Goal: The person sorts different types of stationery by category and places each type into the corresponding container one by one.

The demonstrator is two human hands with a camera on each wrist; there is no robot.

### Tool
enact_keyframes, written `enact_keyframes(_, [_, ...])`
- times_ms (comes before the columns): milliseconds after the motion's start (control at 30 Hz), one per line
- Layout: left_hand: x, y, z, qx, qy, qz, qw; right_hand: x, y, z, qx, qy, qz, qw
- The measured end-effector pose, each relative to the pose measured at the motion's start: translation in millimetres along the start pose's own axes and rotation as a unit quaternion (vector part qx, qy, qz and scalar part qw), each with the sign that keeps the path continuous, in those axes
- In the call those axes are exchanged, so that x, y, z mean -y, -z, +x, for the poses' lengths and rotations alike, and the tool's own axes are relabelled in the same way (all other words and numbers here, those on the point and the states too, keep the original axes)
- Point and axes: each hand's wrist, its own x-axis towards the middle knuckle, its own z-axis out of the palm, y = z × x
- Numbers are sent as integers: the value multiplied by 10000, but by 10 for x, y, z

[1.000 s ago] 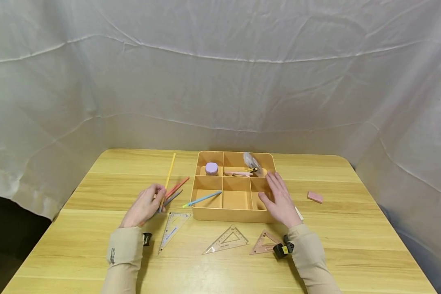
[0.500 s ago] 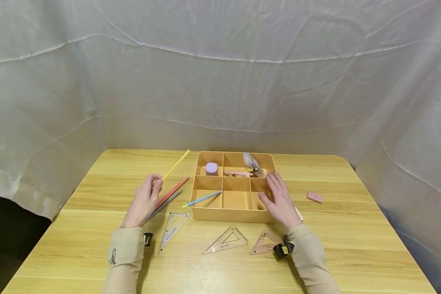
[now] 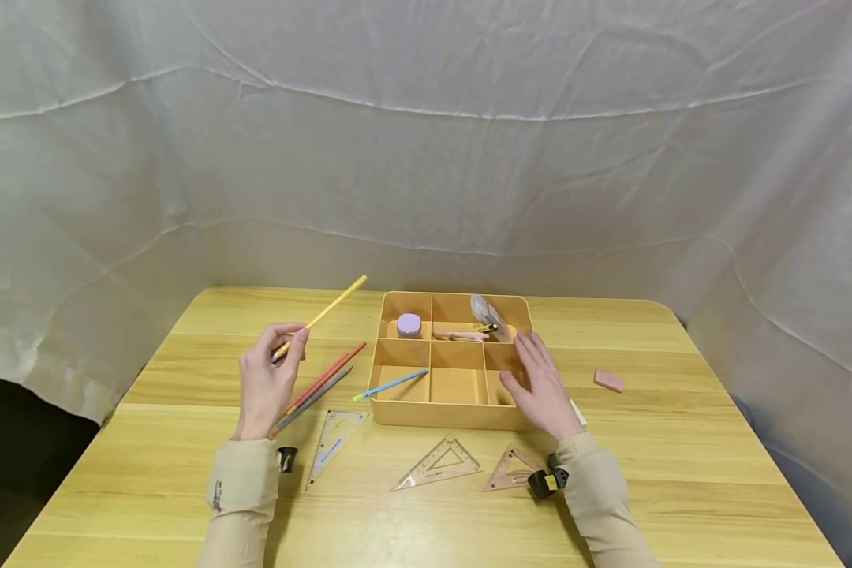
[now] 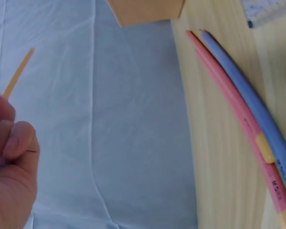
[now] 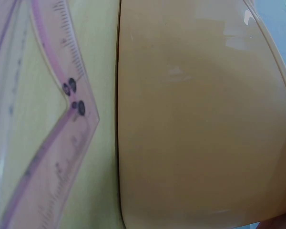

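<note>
My left hand [image 3: 268, 386] pinches a yellow pencil [image 3: 337, 300] between thumb and fingers, raised above the table's left side. In the left wrist view the pencil [image 4: 20, 71] sticks up past the curled fingers. Below and right of that hand lie red pencils [image 3: 321, 382] and a blue-grey pencil [image 3: 326, 394], side by side. My right hand [image 3: 545, 394] rests on the right edge of a tan compartment box [image 3: 440, 415], fingers extended. Across the box's front left edge leans a light-blue pen [image 3: 396, 383]. The box wall [image 5: 205, 119] fills much of the right wrist view.
Inside the box's back compartments are a purple-lidded container [image 3: 409, 325] and pink and yellow stationery [image 3: 461, 336]. In front lie a clear set square [image 3: 335, 443], another clear set square [image 3: 440, 464] and a pink set square [image 3: 510, 470]. A pink eraser [image 3: 609, 381] sits at the right.
My left hand has lifted the yellow pencil up from beside the other pencils and tilted it to the right, uncovering more of the red and blue-grey ones. My right hand has stayed put.
</note>
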Motion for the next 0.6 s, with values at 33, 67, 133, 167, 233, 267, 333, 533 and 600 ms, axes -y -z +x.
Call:
enact_keyframes(33, [-12,1,1,-42,-80,-58,9999,0,0,0,-1,-2,-2,10000])
enact_keyframes(67, [-24,0,3,-62,-185,-97,9998,-1,-1,1,-2,-3,1,10000])
enact_keyframes(133, [-41,1,8,-46,-362,-152,9992,-2,-3,3,-5,1,6,10000])
enact_keyframes(167, [-50,1,9,-17,-449,-178,9988,0,-2,2,-10,7,4,10000])
enact_keyframes(233, [-71,2,10,68,-547,-263,9981,0,-3,4,-16,16,1,10000])
enact_keyframes(267, [-82,1,10,116,-561,-310,9979,1,-3,4,-18,19,3,10000])
enact_keyframes(333, [-102,0,7,224,-564,-401,9974,3,-2,4,-19,18,4,10000])
enact_keyframes(533, [-172,2,0,644,-768,-279,9946,5,-1,7,-23,12,20,10000])
enact_keyframes(600, [-194,3,-2,835,-853,-65,9928,6,0,8,-22,11,28,10000])
